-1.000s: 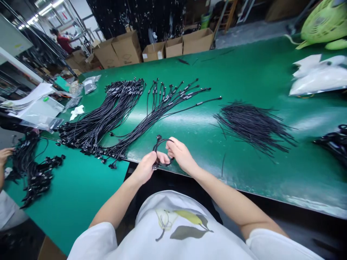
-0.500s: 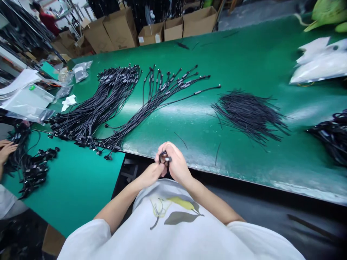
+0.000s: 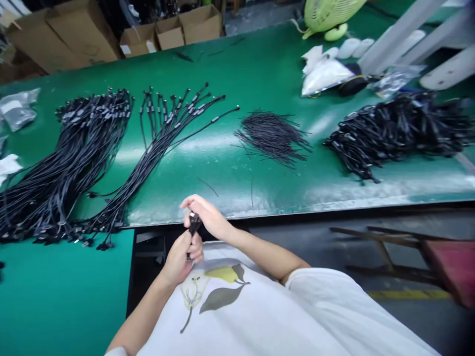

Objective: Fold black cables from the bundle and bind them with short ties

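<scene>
A black cable, bundled into a short coil with a metal connector end showing, is held in front of my shirt near the table edge. My left hand is closed round its lower part, with a dark end poking out below the fingers. At the top, my right hand curls its fingers and thumb about the connector end. Beyond my hands, a loose group of straight black cables lies on the green table. Two single thin black ties lie nearer to my right hand.
A pile of thin black ties lies mid-table, and many bundled cables are heaped at the right. More straight cables spread at left. A white bag and a green fan stand at the back. Below right is a stool.
The view has swung to the right, bringing the heap of bundled cables into sight. My right hand has shifted to the coil's top end, while my left hand grips lower down.
</scene>
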`<state>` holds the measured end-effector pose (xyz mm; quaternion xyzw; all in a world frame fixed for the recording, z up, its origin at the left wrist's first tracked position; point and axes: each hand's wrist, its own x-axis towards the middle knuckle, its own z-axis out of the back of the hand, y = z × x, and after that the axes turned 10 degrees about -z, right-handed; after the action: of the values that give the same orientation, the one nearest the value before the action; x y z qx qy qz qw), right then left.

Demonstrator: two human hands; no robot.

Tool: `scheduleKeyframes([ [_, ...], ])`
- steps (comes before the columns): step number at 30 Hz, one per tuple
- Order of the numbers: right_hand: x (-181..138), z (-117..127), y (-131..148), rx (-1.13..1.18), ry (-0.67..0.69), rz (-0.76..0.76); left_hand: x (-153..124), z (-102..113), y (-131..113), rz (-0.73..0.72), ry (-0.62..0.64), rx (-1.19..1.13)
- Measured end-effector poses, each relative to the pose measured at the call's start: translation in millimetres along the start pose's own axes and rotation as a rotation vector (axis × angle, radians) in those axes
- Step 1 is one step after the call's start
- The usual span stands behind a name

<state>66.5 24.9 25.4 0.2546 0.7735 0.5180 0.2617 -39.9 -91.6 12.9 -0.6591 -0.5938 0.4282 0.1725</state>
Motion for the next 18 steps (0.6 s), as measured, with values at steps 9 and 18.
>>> scheduleKeyframes([
  [9, -80.2, 114.4, -61.8, -1.549, -0.597, 0.039, 28.6, 2.0, -14.3, -0.118, -0.153, 0.104],
  [18, -97.5, 131.5, -67.8, -1.324, -0.411, 0.396, 33.6, -17.3, -8.2, 0.040, -0.041, 0.115],
])
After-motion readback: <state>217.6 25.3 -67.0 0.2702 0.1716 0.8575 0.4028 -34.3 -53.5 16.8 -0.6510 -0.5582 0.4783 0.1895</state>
